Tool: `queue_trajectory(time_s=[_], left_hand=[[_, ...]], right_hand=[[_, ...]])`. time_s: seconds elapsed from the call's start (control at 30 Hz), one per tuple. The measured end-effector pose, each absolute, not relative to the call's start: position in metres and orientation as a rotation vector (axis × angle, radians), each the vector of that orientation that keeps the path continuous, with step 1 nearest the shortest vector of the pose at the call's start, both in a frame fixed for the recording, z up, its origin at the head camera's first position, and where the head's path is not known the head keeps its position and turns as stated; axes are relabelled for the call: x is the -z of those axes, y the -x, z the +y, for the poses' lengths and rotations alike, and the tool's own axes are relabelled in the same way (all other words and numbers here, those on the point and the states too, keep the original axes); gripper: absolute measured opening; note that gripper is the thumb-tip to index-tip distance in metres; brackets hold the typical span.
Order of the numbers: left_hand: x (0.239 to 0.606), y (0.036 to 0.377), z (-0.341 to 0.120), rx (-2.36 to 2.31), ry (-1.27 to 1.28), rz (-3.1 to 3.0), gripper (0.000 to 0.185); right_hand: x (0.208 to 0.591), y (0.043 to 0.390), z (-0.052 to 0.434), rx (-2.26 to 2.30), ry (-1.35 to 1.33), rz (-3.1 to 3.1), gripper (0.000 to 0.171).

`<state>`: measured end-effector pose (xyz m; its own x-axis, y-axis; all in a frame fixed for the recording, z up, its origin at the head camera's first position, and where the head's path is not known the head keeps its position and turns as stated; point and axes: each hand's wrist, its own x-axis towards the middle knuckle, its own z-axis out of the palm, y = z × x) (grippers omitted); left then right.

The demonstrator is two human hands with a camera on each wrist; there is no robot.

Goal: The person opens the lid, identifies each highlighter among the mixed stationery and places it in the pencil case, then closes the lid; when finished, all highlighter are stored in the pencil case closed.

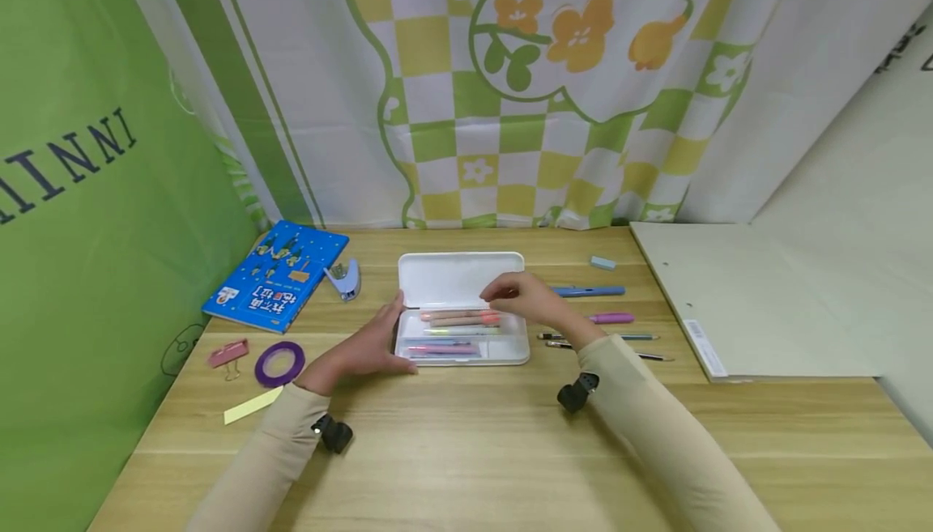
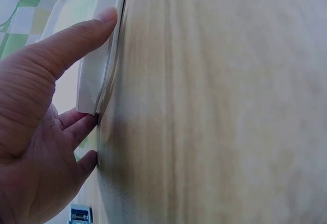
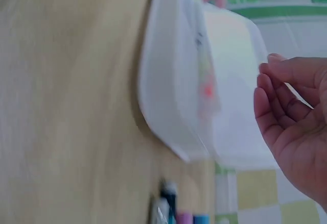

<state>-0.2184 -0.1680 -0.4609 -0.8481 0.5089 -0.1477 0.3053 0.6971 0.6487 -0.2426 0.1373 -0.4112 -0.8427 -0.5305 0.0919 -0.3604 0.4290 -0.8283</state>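
Note:
A white pencil case (image 1: 510, 350) lies with its lid (image 1: 459, 277) raised on the wooden table. Inside it are several pens (image 1: 440, 350) in the front compartment and orange-tipped markers (image 1: 466, 317) behind. My left hand (image 1: 368, 346) holds the case's left end, thumb along the front wall and fingers at the side, as the left wrist view also shows. Over the right part of the case hovers my right hand (image 1: 521, 297), fingers loosely bent with the thumb tip at the index finger. Nothing shows between those fingertips (image 3: 276, 60) in the right wrist view.
Right of the case lie a blue pen (image 1: 601, 291), a purple pen (image 1: 612, 318), pencils (image 1: 645, 338) and an eraser (image 1: 602, 262). A white board (image 1: 773, 305) stands beyond. At left are a blue book (image 1: 280, 273), stapler (image 1: 344, 281), pink clip (image 1: 229, 352), purple tape (image 1: 280, 363) and yellow strip (image 1: 251, 406).

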Motion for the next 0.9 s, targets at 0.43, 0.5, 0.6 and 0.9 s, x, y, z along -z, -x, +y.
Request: queue_trajectory(time_s=[0.43,0.5,0.6,0.9], left_hand=[[0.461,0.215,-0.168,-1.051,-0.702,2.580,0.131],[0.462,0.214,-0.168,-1.100,-0.724,2.570,0.131],[0.462,0.214,-0.167,-1.158,-0.737,2.545,0.131],[0.463,0.213,-0.168,-1.158,-0.660,2.540,0.135]], right_hand=[[0.395,0.253,0.173,1.748,0.307,2.580,0.040],[0.387,0.247,0.169,1.687,0.333,2.550,0.044],[0.380,0.239,0.165,1.618,0.340,2.486,0.049],[0.410,0.245,0.176,1.705,0.363,2.388,0.050]])
